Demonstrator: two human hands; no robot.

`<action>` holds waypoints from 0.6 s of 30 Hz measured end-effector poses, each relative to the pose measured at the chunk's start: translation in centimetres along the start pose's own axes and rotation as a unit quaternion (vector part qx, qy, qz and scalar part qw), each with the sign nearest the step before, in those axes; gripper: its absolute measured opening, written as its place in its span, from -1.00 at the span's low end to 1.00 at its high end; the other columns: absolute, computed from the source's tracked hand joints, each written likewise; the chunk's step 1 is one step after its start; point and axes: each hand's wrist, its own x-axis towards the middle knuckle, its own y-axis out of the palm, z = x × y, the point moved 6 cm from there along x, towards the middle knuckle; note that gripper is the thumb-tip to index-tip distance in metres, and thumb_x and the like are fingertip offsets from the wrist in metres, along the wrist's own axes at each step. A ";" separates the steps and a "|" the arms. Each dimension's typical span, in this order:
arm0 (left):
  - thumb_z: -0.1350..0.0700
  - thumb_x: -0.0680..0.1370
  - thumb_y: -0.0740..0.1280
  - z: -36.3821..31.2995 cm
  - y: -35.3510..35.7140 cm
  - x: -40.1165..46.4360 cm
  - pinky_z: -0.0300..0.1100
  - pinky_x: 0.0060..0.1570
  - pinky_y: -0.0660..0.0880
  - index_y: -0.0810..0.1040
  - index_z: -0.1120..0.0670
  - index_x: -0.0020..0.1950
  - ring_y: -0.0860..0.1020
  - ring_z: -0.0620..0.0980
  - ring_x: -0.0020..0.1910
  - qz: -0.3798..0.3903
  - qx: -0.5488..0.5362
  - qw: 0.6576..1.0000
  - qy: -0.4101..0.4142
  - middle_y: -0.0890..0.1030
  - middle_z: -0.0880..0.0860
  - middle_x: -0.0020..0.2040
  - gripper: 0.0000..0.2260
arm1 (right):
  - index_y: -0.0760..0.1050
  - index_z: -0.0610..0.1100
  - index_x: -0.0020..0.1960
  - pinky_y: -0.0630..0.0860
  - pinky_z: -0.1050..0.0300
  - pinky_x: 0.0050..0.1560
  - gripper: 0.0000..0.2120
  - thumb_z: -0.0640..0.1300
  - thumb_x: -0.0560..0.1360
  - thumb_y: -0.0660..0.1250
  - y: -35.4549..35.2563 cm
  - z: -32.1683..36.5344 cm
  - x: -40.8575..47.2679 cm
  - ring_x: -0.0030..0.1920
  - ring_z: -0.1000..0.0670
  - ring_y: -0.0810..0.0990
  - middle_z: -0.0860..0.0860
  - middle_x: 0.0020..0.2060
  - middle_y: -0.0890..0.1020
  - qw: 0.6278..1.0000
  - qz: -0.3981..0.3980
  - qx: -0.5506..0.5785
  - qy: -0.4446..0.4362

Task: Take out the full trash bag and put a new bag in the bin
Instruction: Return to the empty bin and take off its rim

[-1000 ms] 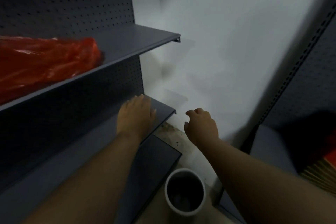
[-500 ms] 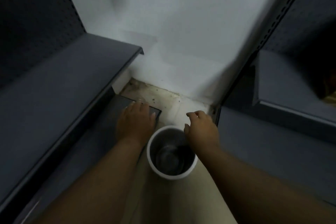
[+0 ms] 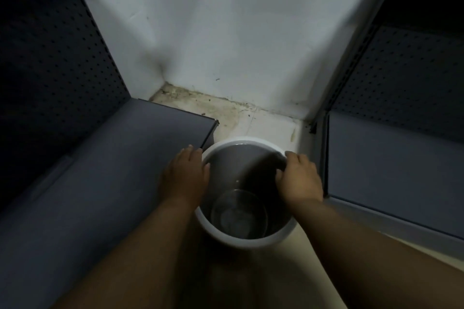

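Note:
A round bin with a white rim and a dark grey inside stands on the floor in the corner between two shelf units. Its inside looks shiny and dark, and I cannot tell whether a bag lines it. My left hand lies on the rim's left side, thumb just inside the edge. Across from it, my right hand curls over the right side of the rim, its fingers bent around the edge. No full trash bag or loose new bag is in view.
A low grey shelf with a dark pegboard back runs close along the bin's left. Another grey shelf stands to the right. The white wall is right behind, with a dirty strip of floor at its foot.
The view has tilted down from the upper shelves to the bin. Both hands have dropped from the air onto the bin's rim, left and right.

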 end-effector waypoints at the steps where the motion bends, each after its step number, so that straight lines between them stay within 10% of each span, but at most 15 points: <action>1: 0.00 0.58 0.12 0.4 0.7 0.2 0.03 0.35 0.25 0.26 0.10 0.43 0.25 0.11 0.44 -0.009 -0.004 1.000 -0.005 0.28 0.12 0.48 -0.58 | 0.30 -0.13 0.37 0.39 -0.08 0.21 -0.60 -0.09 0.55 0.19 0.6 -0.4 0.4 0.30 -0.18 0.36 -0.14 0.30 0.40 1.000 -0.007 0.005 0.008; 11: 0.14 0.54 0.19 2.8 5.1 -0.5 -0.04 -0.08 0.42 0.44 0.17 0.14 0.47 0.14 -0.07 -0.050 -0.098 0.989 -0.101 0.48 0.21 0.12 -0.78 | 0.50 -0.29 0.14 0.48 -0.01 0.07 -0.76 -0.27 0.52 0.21 2.5 -4.4 2.2 0.09 -0.24 0.53 -0.24 0.13 0.50 0.996 -0.046 0.043 0.069; 18: 0.27 0.52 0.17 3.3 5.4 -0.2 -0.01 -0.06 0.41 0.51 0.24 0.13 0.51 0.26 -0.01 -0.109 -0.123 0.976 -0.143 0.51 0.29 0.11 -0.77 | 0.57 -0.29 -0.01 0.59 0.00 -0.12 -0.84 -0.21 0.50 0.30 2.6 -5.2 2.4 -0.11 -0.19 0.63 -0.20 -0.09 0.64 0.992 -0.032 0.097 0.070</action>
